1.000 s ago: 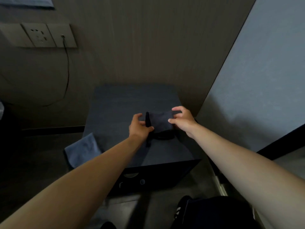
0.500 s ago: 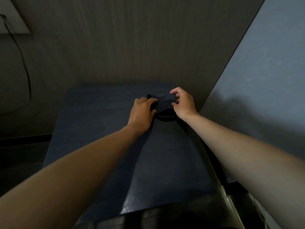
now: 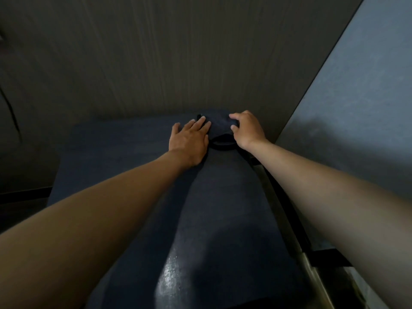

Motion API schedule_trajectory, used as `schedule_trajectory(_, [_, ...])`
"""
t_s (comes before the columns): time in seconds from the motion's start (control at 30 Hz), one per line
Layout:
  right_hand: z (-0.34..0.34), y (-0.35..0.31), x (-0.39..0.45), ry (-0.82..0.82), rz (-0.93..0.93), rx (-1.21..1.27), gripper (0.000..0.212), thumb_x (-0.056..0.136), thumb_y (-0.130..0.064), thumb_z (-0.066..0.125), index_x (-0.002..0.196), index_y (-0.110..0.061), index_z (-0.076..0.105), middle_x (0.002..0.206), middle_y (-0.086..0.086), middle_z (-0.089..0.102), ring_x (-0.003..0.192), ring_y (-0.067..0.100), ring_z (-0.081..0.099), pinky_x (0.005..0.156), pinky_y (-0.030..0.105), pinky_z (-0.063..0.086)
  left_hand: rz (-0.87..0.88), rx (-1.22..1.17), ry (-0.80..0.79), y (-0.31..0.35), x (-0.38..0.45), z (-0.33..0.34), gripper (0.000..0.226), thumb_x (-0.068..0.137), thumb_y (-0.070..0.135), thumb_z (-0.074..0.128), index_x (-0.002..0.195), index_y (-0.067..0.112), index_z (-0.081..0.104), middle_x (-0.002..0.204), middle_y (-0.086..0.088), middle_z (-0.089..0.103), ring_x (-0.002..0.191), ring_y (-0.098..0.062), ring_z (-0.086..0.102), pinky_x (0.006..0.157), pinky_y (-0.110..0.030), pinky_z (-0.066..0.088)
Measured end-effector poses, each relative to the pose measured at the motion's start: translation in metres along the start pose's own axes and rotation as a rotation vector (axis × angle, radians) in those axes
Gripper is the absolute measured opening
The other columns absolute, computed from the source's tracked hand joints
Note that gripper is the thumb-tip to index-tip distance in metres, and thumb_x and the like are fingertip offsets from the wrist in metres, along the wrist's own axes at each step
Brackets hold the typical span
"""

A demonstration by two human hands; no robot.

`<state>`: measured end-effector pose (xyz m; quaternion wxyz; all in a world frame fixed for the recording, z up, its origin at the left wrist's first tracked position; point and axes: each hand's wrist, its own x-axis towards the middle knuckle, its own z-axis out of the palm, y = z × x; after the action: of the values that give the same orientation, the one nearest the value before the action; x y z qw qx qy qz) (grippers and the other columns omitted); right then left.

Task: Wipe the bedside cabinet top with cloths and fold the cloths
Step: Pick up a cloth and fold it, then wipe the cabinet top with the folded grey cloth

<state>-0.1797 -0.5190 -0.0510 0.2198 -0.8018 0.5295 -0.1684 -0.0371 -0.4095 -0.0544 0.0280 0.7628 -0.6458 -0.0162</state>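
Cloth [image 3: 219, 125] — dark, small and already folded over — lies at the far right corner of the cabinet top [image 3: 133, 152], close against the wood-grain wall [image 3: 178, 52] behind it. Its near edge bulges up in a dark loop between the two wrists.

Left hand [image 3: 189, 139] lies flat, palm down, fingers [image 3: 201, 121] stretched forward and a little apart; the fingertips rest on the cloth's left edge while the heel of the hand sits on the bare top. Nothing is pinched in this grip — it is spread and pressing.

Right hand [image 3: 246, 129] sits on the cloth's right side with fingers curled. The thumb and forefinger bend in toward the fabric and touch it, but whether they actually nip a fold is hard to tell in the dim light.

Both bare forearms reach in from the lower corners and converge on the cloth. The cabinet top is dark blue-grey, with a wet-looking sheen [image 3: 169, 275] near the front edge. To the right, a pale grey panel [image 3: 356, 108] rises beside the cabinet, and a dark strip with a metal edge [image 3: 312, 270] runs along the gap between them.
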Motion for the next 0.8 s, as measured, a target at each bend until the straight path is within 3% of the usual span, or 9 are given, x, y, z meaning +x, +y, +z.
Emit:
schedule_trajectory(0.2, [0.003, 0.000, 0.004, -0.015, -0.013, 0.003, 0.040, 0.100, -0.012, 0.050, 0.140, -0.016, 0.052, 0.134, 0.006, 0.048, 0.125, 0.024, 0.050, 0.106, 0.035, 0.041, -0.012, -0.013, 0.012, -0.001, 0.004, 0.003, 0.051, 0.104, 0.035, 0.023, 0.154, 0.025, 0.019, 0.162, 0.005, 0.012, 0.146, -0.018, 0.021, 0.114, -0.046, 0.017])
schedule_trajectory(0.37, [-0.004, -0.003, -0.004, -0.065, -0.017, -0.026, 0.041, 0.103, -0.023, 0.042, 0.143, -0.018, 0.047, 0.144, 0.004, 0.045, 0.132, 0.025, 0.045, 0.109, 0.037, 0.039, -0.038, -0.050, -0.021, 0.003, -0.001, 0.002, 0.051, 0.104, 0.035, 0.023, 0.154, 0.026, 0.019, 0.162, 0.005, 0.011, 0.146, -0.020, 0.021, 0.114, -0.047, 0.019])
schedule_trajectory(0.5, [-0.007, -0.010, -0.022, -0.145, -0.044, -0.110, 0.051, 0.101, -0.025, 0.046, 0.151, -0.019, 0.035, 0.157, 0.003, 0.030, 0.142, 0.025, 0.032, 0.116, 0.039, 0.031, -0.054, -0.081, -0.049, 0.007, -0.017, -0.003, 0.054, 0.104, 0.037, 0.025, 0.155, 0.024, 0.014, 0.163, 0.004, 0.009, 0.147, -0.020, 0.017, 0.114, -0.047, 0.020])
schedule_trajectory(0.63, [-0.019, -0.031, -0.044, -0.129, -0.044, -0.220, 0.055, 0.103, -0.029, 0.039, 0.155, -0.025, 0.019, 0.163, 0.000, 0.012, 0.147, 0.026, 0.019, 0.113, 0.045, 0.033, -0.068, -0.142, -0.019, 0.008, -0.036, -0.014, 0.061, 0.102, 0.039, 0.031, 0.156, 0.023, 0.008, 0.163, 0.003, 0.008, 0.148, -0.021, 0.013, 0.114, -0.046, 0.022])
schedule_trajectory(0.8, [-0.030, -0.071, -0.084, -0.149, -0.141, -0.258, 0.054, 0.103, -0.030, 0.041, 0.153, -0.023, 0.026, 0.163, -0.001, 0.014, 0.148, 0.025, 0.018, 0.115, 0.047, 0.030, -0.078, -0.197, -0.038, 0.007, -0.073, -0.035, 0.061, 0.102, 0.041, 0.033, 0.155, 0.020, 0.012, 0.163, 0.003, 0.009, 0.148, -0.020, 0.013, 0.114, -0.047, 0.025])
